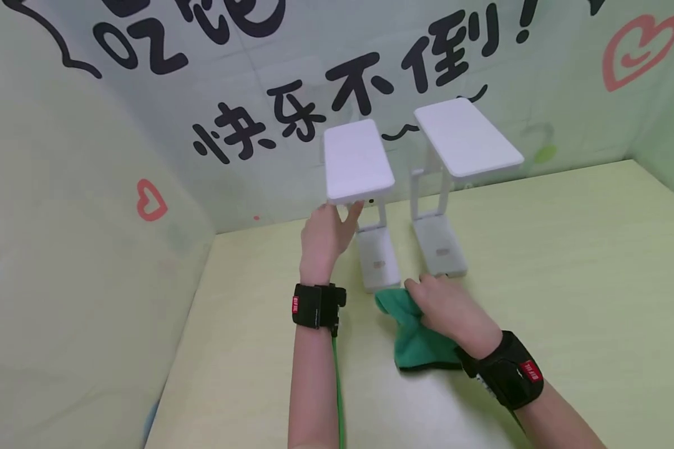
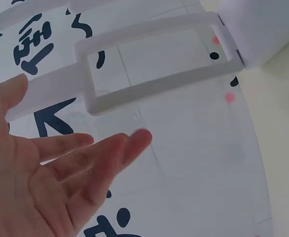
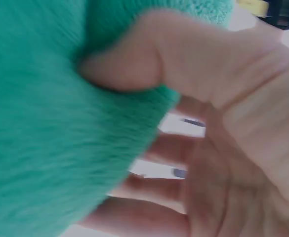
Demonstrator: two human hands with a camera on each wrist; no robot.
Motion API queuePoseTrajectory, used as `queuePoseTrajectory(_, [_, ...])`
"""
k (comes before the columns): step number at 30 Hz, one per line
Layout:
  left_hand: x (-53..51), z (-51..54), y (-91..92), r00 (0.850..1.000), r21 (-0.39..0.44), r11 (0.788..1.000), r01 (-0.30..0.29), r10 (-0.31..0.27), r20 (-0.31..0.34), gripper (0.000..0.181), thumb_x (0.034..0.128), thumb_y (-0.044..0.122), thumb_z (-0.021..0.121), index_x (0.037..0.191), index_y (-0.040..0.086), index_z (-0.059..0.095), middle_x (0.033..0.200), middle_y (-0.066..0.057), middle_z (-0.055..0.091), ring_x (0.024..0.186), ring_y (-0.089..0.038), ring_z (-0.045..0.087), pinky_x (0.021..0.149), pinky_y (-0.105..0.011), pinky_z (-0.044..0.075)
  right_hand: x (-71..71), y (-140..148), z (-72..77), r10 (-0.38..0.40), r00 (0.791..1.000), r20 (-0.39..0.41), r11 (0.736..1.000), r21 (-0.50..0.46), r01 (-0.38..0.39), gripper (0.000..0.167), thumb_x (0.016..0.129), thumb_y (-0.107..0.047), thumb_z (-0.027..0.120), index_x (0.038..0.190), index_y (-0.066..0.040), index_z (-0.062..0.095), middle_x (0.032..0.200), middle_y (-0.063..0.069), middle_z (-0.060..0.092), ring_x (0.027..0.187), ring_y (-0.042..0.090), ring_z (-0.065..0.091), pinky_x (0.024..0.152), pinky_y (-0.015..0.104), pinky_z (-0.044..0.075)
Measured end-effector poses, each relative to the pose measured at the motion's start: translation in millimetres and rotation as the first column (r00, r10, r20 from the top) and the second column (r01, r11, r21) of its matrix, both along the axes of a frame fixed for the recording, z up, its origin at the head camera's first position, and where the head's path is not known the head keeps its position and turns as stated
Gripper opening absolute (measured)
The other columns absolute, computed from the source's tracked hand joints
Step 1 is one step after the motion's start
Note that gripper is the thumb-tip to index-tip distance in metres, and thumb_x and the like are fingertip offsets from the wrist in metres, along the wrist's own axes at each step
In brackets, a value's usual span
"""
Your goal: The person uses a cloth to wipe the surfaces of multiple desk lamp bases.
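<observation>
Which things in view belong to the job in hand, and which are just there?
Likely in the job:
green cloth, held in the right hand
left white stand, left hand near its top panel
right white stand, held by neither hand

Just there:
table
printed backdrop
wrist straps

Back wall, lower row: "快乐不倒!" in black
Upper row: "吃饱", tops cut off
Left strap, red tag: letters too small
Right strap: red label, unreadable

We lost some fingertips of the left hand behind the stand in the head view; in the right wrist view, cloth past the thumb was blurred and cut off.
</observation>
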State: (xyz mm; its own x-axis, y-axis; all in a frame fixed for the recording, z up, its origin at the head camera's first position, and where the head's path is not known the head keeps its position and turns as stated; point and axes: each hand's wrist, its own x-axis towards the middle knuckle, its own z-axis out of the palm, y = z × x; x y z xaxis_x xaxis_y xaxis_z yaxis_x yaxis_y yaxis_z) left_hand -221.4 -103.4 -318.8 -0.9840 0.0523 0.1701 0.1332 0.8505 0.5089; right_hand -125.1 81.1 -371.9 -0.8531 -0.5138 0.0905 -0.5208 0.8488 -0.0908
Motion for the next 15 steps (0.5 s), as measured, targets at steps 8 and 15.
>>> queuePoseTrajectory(8, [-38.8,14.9,-8.1,0.997,0.047,0.996,0.074,-0.075,0.017,0.028,0.0969,0.026,0.051,0.118,0.010,0.059,0.091,-0.012,0.065,0.069,-0.023,0.056,0.054,-0.029,0.040,-44.5,-32.8,3.6,-0.030,0.946,-0.323,0.998,-0.058,0.012,0.032,0.081,-0.014,0.074,0.110,-0.005,0.065,0.090,0.015,0.061,0.072,0.030,0.056,0.048,0.037,0.048])
queuePoseTrajectory(15, [-55.1,8.1,-5.6,0.966,0.266,0.961,0.073,-0.135,0.222,0.042,0.0915,0.020,0.059,0.129,0.005,0.049,0.111,-0.020,0.062,0.084,-0.031,0.064,0.071,-0.029,0.047,-73.3,-47.3,-35.5,0.040,0.997,0.070,0.996,-0.085,-0.034,0.050,0.098,-0.034,0.053,0.142,-0.012,0.046,0.147,0.020,0.041,0.135,0.042,0.038,0.104,0.058,0.037])
